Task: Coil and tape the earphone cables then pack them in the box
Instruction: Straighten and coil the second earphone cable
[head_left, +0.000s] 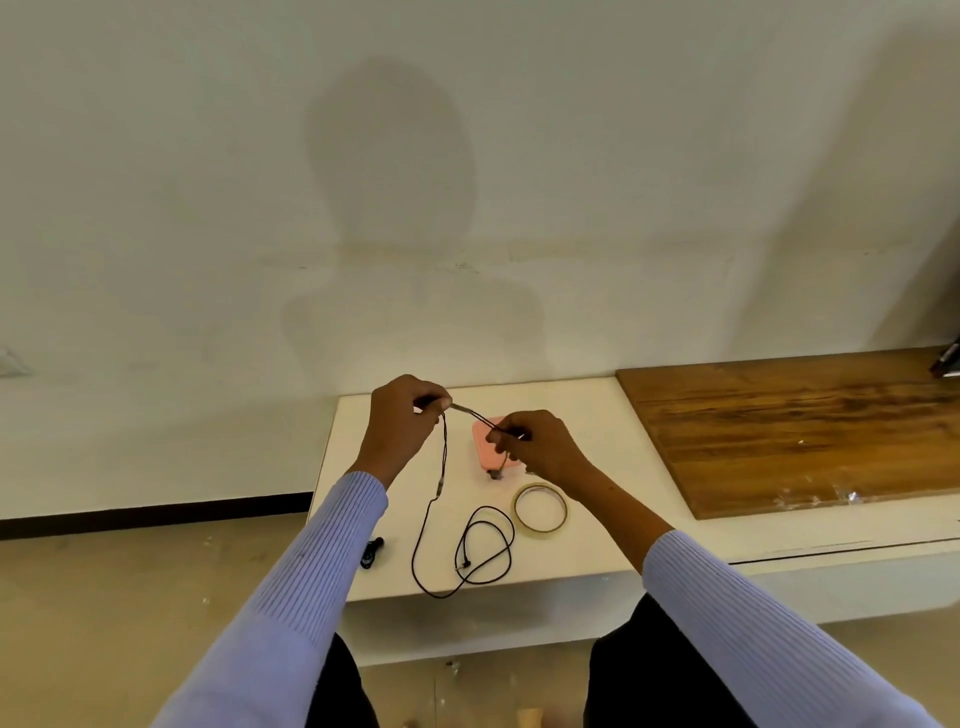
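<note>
Both hands raised above a low white tabletop (597, 530), sleeves of ribbed pale-blue knit to the wrists.

Left hand (402, 423) — fingers curled, thumb and forefinger tips pinching the thin black earphone cable (423, 540) near one end. Right hand (540, 447) — fingers likewise curled, pinching the same cable; a short doubled length runs taut between the two hands, sloping down from left hand to right.

From the left hand's pinch the cable hangs straight down, past a small inline piece, then sweeps in a wide loop on the tabletop below and toward the person, ending in loose overlapping rings below the right hand. A small earbud-like end dangles just under the right hand's fingers; cannot tell its detail.

Directly beneath and behind the right hand: a small pink box with rounded corners (485, 441), lying flat on the white surface, partly hidden by the fingers. Just below the right wrist, beside the cable rings: a thin ring of clear adhesive tape (540, 509), lying flat, apart from the cable.

Below the left forearm, at the table's near-left edge: a small dark object (373, 552), too blurred to identify.

Well to the right of the right hand: a brown wood-grain board (795, 436) resting on the tabletop against the wall.
</note>
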